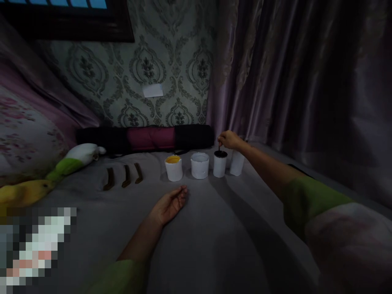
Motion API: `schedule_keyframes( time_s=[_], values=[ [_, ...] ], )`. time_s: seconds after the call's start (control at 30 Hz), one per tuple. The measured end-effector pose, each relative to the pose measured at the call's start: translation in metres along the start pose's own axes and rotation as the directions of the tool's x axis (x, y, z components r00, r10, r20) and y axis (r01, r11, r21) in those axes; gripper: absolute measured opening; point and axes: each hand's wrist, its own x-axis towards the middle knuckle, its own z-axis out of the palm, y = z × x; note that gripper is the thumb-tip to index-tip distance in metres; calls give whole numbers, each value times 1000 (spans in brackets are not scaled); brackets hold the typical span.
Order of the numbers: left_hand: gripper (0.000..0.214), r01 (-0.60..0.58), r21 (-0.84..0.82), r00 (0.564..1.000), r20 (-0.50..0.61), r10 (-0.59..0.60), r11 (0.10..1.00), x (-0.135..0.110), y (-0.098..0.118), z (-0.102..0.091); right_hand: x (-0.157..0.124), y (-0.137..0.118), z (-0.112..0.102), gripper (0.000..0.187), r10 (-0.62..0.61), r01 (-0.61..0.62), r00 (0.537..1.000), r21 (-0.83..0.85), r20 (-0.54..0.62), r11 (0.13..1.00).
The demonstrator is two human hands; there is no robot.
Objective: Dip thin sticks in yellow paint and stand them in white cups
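Fingertips [221, 141] of the right hand [229, 140] pinch a thin stick [219, 148], probably light and stiff, by its top inside the dark-filled cup [219, 164], likely tippy on soft bedding [214, 228]; the left hand [170, 205] lies open.

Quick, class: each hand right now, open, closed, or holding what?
Left hand: open, palm up on the grey sheet, empty.
Right hand: closed on a thin dark stick in the dark-filled cup.

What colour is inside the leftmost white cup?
Yellow-orange fills the leftmost cup, best seen in the head view.
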Motion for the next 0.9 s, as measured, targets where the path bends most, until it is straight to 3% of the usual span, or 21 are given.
schedule_keyframes(
  time_s=[0.9],
  values=[
    [14, 10, -21, 1000, 2, -9, 1000, -1, 1, 0, 11, 6, 18, 24, 126, -129, 990, 32, 63, 991]
  ],
)
